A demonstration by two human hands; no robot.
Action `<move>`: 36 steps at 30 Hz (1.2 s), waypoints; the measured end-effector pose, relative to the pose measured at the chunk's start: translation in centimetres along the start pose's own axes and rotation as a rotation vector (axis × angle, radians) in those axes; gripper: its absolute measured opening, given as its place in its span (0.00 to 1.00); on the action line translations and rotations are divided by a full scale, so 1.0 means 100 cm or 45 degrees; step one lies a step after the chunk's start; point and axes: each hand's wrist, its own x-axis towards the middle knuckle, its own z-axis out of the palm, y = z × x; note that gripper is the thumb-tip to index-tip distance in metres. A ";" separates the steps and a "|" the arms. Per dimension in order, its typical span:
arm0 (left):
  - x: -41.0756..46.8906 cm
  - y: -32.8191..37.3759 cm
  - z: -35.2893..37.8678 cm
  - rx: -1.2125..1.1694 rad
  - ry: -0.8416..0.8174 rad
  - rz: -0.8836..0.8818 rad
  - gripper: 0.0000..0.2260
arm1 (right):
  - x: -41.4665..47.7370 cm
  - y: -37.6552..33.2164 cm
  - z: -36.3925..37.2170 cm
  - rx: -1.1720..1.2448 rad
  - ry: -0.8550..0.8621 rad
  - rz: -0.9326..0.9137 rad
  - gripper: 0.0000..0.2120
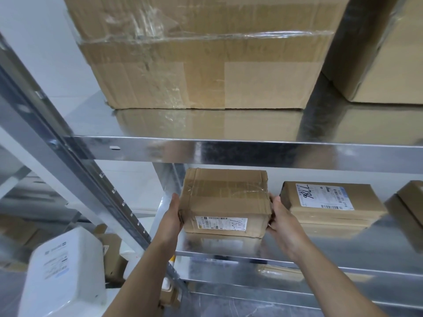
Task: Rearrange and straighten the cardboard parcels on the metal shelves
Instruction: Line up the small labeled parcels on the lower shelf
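Head view: both arms reach up to the middle shelf [320,245]. The left hand [170,217] lies flat on the left side of a small taped parcel [225,200], fingers [175,201] straight and pressed together. The right hand [283,219] grips the right side, thumb up top, fingers curling round the lower corner. The parcel sits on the shelf. Its front label [220,223] carries barcodes and a handwritten number I cannot read. Just beside it on the right is a flat parcel [332,202] on a stack, its label marked what looks like 7786. On the upper shelf [229,148] stands a big taped carton [201,72]. At lower left is a white package [66,271], its print blurred.
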 end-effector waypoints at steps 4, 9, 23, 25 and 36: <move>-0.001 0.000 -0.003 0.013 0.009 -0.024 0.29 | -0.002 -0.001 -0.001 0.015 0.014 -0.035 0.19; -0.001 -0.002 -0.011 -0.039 0.030 0.069 0.22 | -0.007 -0.004 -0.002 0.035 0.090 -0.108 0.19; -0.007 -0.002 -0.018 -0.072 -0.013 0.052 0.24 | -0.013 -0.019 0.001 -0.113 0.150 -0.226 0.16; -0.004 -0.001 -0.018 -0.131 -0.011 0.061 0.24 | -0.012 -0.020 0.000 -0.104 0.156 -0.243 0.15; -0.008 -0.007 -0.018 -0.141 -0.009 0.064 0.21 | -0.020 -0.011 0.006 -0.134 0.089 -0.221 0.19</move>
